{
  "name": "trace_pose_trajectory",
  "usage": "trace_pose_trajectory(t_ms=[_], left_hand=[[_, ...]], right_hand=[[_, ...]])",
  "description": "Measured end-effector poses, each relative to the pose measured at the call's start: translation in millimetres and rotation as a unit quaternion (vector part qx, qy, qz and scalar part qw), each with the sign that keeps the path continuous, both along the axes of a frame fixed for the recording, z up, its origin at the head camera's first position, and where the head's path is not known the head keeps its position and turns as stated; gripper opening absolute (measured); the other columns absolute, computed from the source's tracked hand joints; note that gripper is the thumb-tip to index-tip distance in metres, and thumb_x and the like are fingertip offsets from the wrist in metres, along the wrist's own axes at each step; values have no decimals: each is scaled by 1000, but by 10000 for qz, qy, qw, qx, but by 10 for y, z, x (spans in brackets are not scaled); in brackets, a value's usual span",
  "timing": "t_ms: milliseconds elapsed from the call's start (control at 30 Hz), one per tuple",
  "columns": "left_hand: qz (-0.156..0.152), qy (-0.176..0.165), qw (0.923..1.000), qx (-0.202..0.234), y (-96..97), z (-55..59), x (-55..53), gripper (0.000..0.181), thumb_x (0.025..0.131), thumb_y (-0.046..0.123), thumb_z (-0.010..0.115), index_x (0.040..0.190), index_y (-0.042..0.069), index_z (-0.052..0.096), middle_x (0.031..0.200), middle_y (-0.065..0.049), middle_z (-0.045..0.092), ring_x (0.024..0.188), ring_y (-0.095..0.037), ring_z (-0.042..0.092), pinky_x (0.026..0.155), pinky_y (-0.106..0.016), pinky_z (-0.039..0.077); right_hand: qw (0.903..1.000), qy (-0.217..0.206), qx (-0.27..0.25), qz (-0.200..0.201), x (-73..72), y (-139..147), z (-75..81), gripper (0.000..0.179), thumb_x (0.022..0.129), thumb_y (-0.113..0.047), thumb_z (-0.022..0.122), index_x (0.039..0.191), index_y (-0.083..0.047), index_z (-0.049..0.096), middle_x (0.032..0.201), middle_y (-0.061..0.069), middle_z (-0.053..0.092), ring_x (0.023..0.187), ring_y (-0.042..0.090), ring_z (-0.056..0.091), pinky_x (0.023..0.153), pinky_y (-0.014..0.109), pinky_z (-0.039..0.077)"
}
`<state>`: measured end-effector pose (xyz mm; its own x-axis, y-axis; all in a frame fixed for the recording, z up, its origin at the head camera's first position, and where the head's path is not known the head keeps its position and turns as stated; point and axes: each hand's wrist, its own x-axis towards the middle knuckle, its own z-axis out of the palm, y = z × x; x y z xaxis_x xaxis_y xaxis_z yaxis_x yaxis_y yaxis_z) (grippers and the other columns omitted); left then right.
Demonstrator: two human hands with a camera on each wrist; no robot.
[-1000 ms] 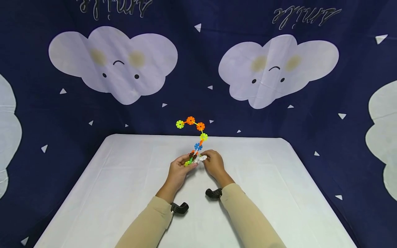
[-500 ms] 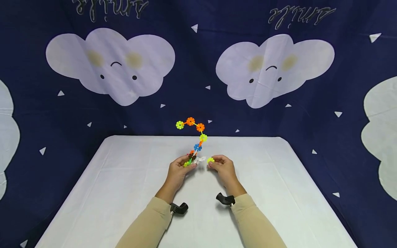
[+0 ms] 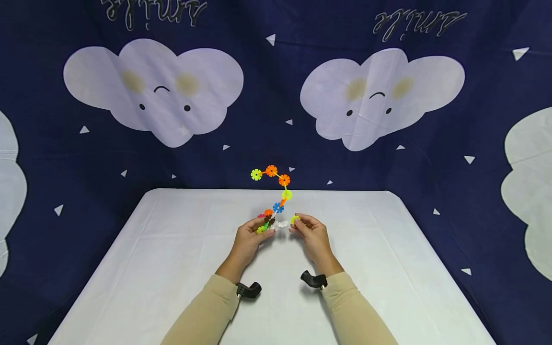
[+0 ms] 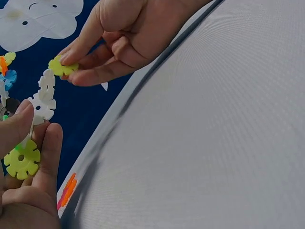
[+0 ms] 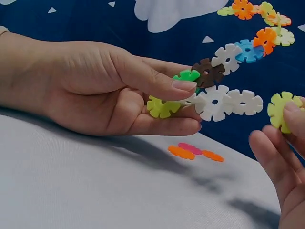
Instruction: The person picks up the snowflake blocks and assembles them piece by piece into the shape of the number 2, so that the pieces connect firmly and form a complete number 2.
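Note:
My left hand [image 3: 247,242] pinches a chain of interlocking plastic snowflake discs between thumb and fingers. A yellow-green disc [image 5: 163,108], a green disc [image 5: 186,76] and a brown disc [image 5: 209,72] cluster at the grip. From there one branch curves up through a blue disc [image 3: 278,207] and orange ones to a yellow-green end [image 3: 256,175]. A second branch of white discs [image 5: 214,102] points toward my right hand [image 3: 316,239]. That hand pinches a single yellow-green snowflake disc [image 5: 281,112], a small gap away from the last white disc [image 5: 244,102].
Loose orange discs [image 5: 181,152] and a pink disc [image 5: 191,148] lie on the white table [image 3: 194,287] beyond the left hand. A dark blue cloth [image 3: 276,96] with cloud prints hangs behind the table. Black wrist mounts [image 3: 249,290] stick out at both sleeves.
My right hand has drawn back to the right from the white discs, its yellow-green disc now apart and turned in the fingers. The chain in my left hand has tilted slightly right.

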<state>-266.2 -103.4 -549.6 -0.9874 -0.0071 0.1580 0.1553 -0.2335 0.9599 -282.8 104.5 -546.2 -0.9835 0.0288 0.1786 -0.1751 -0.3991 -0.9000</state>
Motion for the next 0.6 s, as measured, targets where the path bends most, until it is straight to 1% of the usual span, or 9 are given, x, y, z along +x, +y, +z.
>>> trace_pose_trajectory(t_ms=[100, 167, 267, 300, 367, 400, 533, 600], left_hand=[[9, 37, 10000, -89, 0, -6, -1, 46, 85, -11, 83, 128, -11, 67, 133, -19, 66, 117, -19, 63, 93, -24, 57], [16, 65, 9998, -173, 0, -14, -6, 46, 85, -11, 83, 128, -12, 66, 134, -20, 65, 120, -21, 61, 94, -23, 56], [32, 57, 9996, -267, 0, -12, -9, 46, 85, -12, 82, 128, -13, 66, 136, -21, 64, 123, -24, 59, 95, -22, 54], [44, 35, 9995, -323, 3, 3, -2, 46, 85, -13, 81, 128, -13, 66, 135, -21, 64, 123, -25, 59, 95, -23, 55], [57, 90, 9991, -406, 8, 78, 53, 44, 86, -14, 80, 127, -14, 66, 134, -22, 65, 123, -26, 60, 95, -22, 55], [56, 104, 9990, -432, 8, 80, 57, 44, 86, -13, 81, 127, -14, 66, 134, -22, 65, 123, -27, 60, 95, -22, 55], [7, 217, 9987, -471, -5, 58, 54, 44, 85, -10, 83, 126, -12, 68, 130, -21, 68, 122, -26, 62, 96, -23, 55], [-11, 203, 9984, -525, -22, -21, 2, 45, 84, -8, 86, 125, -10, 69, 129, -19, 69, 122, -26, 62, 96, -24, 55]], right_hand=[[9999, 50, 75, 128, 6, 1, 6, 34, 100, 14, 62, 131, 25, 54, 94, 13, 70, 81, 19, 73, 77, 36, 64], [9996, 97, 182, 182, 12, 3, 9, 33, 100, 14, 62, 131, 25, 55, 94, 12, 71, 81, 19, 72, 76, 35, 64], [9981, 222, 556, 136, 20, 8, 5, 31, 100, 11, 65, 128, 22, 60, 95, 13, 72, 79, 21, 73, 76, 38, 65], [9972, 279, 688, 120, 21, 11, 3, 30, 100, 11, 66, 127, 22, 61, 95, 14, 72, 78, 23, 73, 77, 39, 65], [9948, 371, 946, 90, 25, 16, -4, 29, 100, 9, 67, 126, 20, 63, 94, 17, 72, 77, 28, 74, 78, 43, 64], [9938, 409, 1035, 70, 27, 17, -4, 29, 100, 8, 67, 126, 20, 63, 94, 18, 72, 77, 29, 74, 78, 44, 64], [9924, 471, 1140, 30, 40, 21, 5, 27, 99, 8, 68, 123, 20, 65, 94, 21, 72, 75, 29, 74, 78, 45, 64], [9918, 504, 1170, -8, 50, 22, 16, 24, 98, 9, 69, 120, 19, 67, 95, 22, 73, 74, 29, 74, 76, 43, 64]])
